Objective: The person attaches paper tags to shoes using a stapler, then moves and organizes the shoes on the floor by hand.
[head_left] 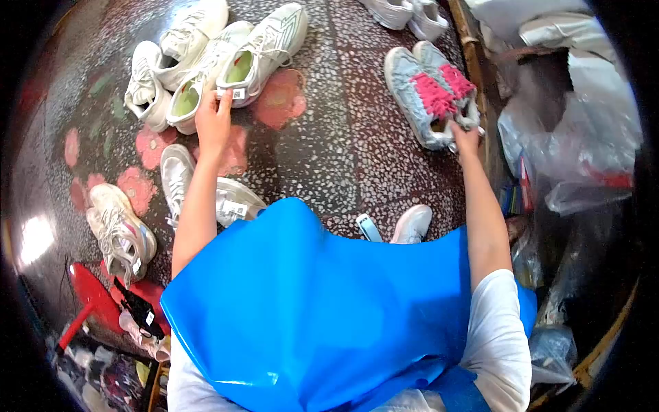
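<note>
My left hand (214, 122) is closed at the heels of a pair of white sneakers with green insoles (264, 58), next to a small white tag (237, 93) with a printed code. Over on the right, my right hand (467, 137) grips the heels of pale blue sneakers with pink laces (429, 89). Both pairs point away from me, and my fingertips are partly hidden by the shoes. Left of the green-insoled pair, touching it, lie more white sneakers (145, 86). Another off-white pair (177, 175) lies partly behind my left forearm.
Tagged, multicoloured-trim sneakers (118, 226) rest on the speckled floor (322, 147) at left, above a red object (89, 299). White shoes (405, 14) stand at the top. Along the right, a wooden edge (473, 62) borders clear plastic bags (556, 147). A blue apron (322, 295) covers my lap.
</note>
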Action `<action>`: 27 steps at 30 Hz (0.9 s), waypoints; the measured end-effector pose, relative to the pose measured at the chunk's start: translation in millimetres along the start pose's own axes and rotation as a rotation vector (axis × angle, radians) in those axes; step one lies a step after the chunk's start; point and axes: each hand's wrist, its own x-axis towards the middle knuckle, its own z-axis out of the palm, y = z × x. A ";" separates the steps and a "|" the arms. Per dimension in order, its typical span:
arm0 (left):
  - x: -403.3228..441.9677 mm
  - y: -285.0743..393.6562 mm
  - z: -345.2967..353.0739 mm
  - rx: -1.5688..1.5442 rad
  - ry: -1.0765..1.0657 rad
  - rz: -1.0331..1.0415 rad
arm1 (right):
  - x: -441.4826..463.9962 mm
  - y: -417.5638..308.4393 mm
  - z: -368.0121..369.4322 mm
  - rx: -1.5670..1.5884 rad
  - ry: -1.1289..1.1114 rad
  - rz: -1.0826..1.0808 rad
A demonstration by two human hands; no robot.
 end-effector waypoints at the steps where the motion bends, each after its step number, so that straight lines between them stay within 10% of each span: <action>1: -5.5 4.7 -8.3 0.056 -0.013 -0.010 | 1.7 -12.7 -1.1 0.037 0.096 0.111; 6: -61.5 11.5 -64.1 -0.256 0.112 -0.221 | -2.6 -78.3 -7.9 -0.868 -0.037 -0.183; 19: -344.7 2.0 -196.7 -0.254 0.862 -0.628 | 55.5 -32.5 21.3 -0.423 -0.602 -0.326; 22: -380.0 -8.6 -188.3 -0.262 0.862 -0.727 | -36.3 -86.5 38.8 -0.553 -0.323 -0.292; 27: -384.7 -46.5 -168.6 0.046 0.562 -0.825 | -126.2 -108.9 93.7 -0.134 -0.494 -0.309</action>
